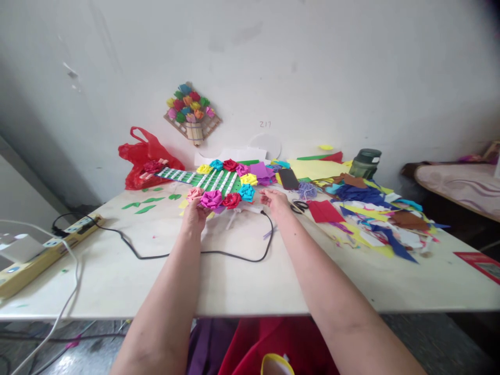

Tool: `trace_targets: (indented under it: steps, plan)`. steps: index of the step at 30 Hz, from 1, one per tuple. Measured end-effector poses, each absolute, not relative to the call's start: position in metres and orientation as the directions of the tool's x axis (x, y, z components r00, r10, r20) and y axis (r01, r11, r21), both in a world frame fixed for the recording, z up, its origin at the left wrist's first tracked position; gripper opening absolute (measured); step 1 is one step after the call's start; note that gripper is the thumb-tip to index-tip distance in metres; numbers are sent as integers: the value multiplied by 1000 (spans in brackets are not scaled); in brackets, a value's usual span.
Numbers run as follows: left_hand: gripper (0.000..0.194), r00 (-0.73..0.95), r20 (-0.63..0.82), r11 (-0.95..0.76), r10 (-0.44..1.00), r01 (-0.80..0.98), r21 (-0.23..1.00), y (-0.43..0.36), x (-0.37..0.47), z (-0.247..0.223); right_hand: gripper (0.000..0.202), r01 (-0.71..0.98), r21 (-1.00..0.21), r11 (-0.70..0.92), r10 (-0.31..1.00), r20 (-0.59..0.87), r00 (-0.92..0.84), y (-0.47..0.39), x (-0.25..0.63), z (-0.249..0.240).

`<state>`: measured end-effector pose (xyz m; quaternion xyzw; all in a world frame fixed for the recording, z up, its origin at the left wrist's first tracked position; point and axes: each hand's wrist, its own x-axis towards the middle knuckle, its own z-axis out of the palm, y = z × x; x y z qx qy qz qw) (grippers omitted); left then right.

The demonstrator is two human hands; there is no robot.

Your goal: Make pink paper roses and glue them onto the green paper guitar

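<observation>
A guitar-shaped craft [222, 181] lies tilted on the table, green with white strips and ringed with crepe-paper flowers. My left hand [195, 212] grips its near edge, beside the pink flower [195, 194] and the purple flower [212, 199]. Just right of the blue flower [247, 192], my right hand [276, 202] has its thumb and fingers pinched together, apart from the craft; what they hold, if anything, is too small to make out. Under the craft's near edge lies a white tool [250, 208], partly hidden, with a black cord [234, 254] running from it.
Green paper leaves [145, 209] lie at the left, before a red plastic bag [146, 156]. A power strip [74, 234] stands on the left edge. Scissors [299, 207], red paper [325, 211], heaped scraps [375, 219] and a dark bottle [365, 164] are at the right. A flower decoration [191, 112] hangs on the wall.
</observation>
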<state>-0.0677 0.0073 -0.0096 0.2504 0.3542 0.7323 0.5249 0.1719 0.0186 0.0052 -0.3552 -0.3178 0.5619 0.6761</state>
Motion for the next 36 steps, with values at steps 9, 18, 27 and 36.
trace_targets:
  steps: [9,18,27,36]
  plan:
    - [17,-308,15,-196,951,-566,801,2,-63,-8,11,-674,-729,123,989,149,19,10,177,15]
    - [14,-319,13,-204,948,-574,793,-1,-59,-4,10,-608,-723,328,944,262,198,18,177,17]
    - [10,-315,25,-202,949,-545,814,0,-65,-8,14,53,-844,534,710,481,514,48,202,-12]
    - [19,-248,-11,-152,969,-627,764,-9,-74,-4,12,-70,-931,359,801,269,536,47,202,-10]
